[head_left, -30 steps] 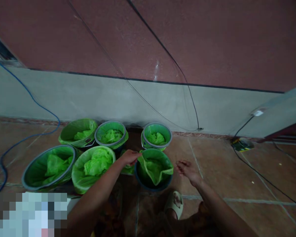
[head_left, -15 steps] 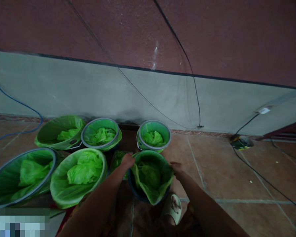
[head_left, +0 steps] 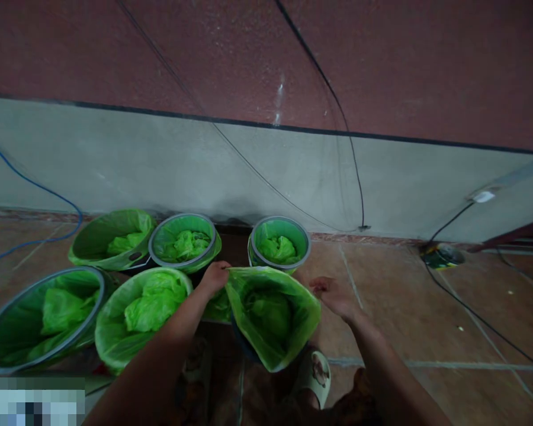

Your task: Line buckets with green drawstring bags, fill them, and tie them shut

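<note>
A thin green plastic bag (head_left: 308,307) stands up out of a dark bin (head_left: 245,340) in front of me, its mouth spread wide. My left hand (head_left: 214,278) is closed in a pinch on the bag's upper left corner. Just beyond the bag's right edge is my right hand (head_left: 331,294), fingers slightly curled and apart, with nothing visible in them. The bin's rim is mostly covered by the bag.
Several green-lined bins stand left, including a wide one (head_left: 101,290) and a pale-rimmed one (head_left: 104,355). A grey-rimmed bin (head_left: 308,242) stands by the wall (head_left: 266,157). Cables (head_left: 471,313) cross the tiled floor. My slipper (head_left: 320,373) is beside the bag.
The bag's edge has been pulled up and outward from the bin rim. My left hand has moved up and left with its corner; my right hand has come away to the right.
</note>
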`<state>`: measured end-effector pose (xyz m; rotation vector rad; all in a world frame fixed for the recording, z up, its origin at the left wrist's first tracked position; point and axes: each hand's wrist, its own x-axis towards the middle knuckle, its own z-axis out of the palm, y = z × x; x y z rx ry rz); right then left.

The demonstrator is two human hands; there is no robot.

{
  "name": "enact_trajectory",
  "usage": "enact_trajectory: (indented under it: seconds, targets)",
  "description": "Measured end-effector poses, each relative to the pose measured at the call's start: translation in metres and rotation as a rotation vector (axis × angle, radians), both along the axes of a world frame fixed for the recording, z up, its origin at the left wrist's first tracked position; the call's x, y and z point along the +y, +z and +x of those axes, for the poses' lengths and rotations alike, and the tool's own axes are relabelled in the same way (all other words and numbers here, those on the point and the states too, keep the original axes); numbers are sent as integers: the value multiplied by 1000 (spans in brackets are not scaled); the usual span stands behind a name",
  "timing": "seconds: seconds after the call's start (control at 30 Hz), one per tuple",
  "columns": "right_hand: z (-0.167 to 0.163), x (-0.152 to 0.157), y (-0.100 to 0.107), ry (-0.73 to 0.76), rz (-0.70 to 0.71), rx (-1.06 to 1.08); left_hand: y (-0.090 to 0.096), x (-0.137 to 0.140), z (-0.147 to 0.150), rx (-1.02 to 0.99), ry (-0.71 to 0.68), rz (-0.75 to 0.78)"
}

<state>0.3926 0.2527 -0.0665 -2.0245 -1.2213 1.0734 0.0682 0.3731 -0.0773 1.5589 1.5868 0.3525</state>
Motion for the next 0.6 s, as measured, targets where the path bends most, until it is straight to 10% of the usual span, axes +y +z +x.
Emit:
enact_trajectory:
  seconds: [0.37, 0.6]
  targets:
    - [-28, -2, 12, 289, -194, -349, 25, -46, 17, 562, -453, -82]
    - [-28, -33, 63, 421, -172, 349, 55, -40, 30, 525, -260, 161]
